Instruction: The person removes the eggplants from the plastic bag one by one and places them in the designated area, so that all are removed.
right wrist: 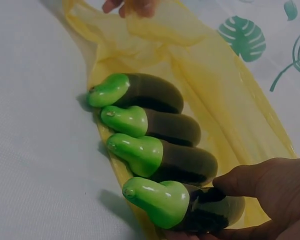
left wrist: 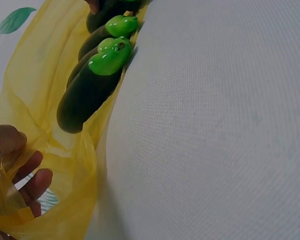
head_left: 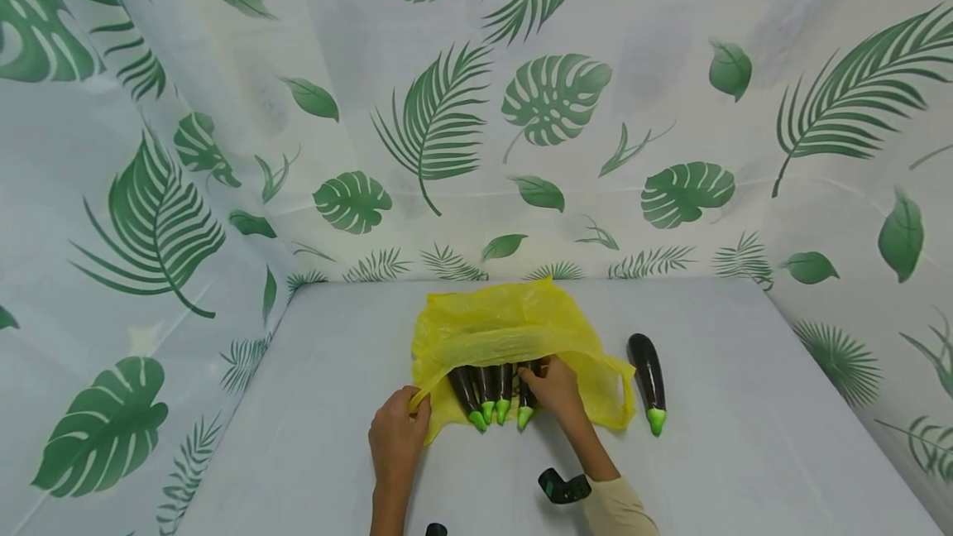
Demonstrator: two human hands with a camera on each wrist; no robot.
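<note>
A yellow plastic bag (head_left: 514,337) lies with its mouth toward me, several dark eggplants (right wrist: 155,92) side by side inside it. Their bright green stem ends point out at the opening. At the bag's left side, my left hand (head_left: 399,434) grips the edge by a handle loop, fingers curled through the thin plastic (left wrist: 70,200). My right hand (head_left: 553,387) holds the rightmost eggplant in the bag (right wrist: 215,207), thumb on top and fingers beneath. The far ends of these eggplants are covered by the bag in the head view.
One more eggplant (head_left: 648,383) lies outside the bag, to its right, on the white tabletop (head_left: 744,437). Leaf-printed white sheeting (head_left: 462,106) rises behind the table and along both sides. Black wrist cameras (head_left: 563,487) sit near both forearms.
</note>
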